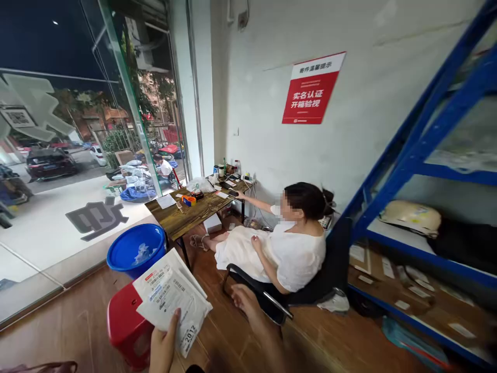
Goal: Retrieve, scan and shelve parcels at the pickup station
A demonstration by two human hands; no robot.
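Observation:
My left hand is closed on a small stack of white mailing bags, its thumb pressed over the front one. Printed labels with barcodes cover the bags, and "2012" is printed in large digits near the lower corner. To the right, my right hand is raised in front of the chair's armrest, with its fingers loosely bent and slightly apart. I see nothing in it. Below and left of the bags stands a red plastic stool, partly hidden by them.
A person in white sits in a black chair ahead, one arm stretched to a phone on the wooden table. A blue tub stands left, beside the glass front. Blue shelving with flat packages rises at right.

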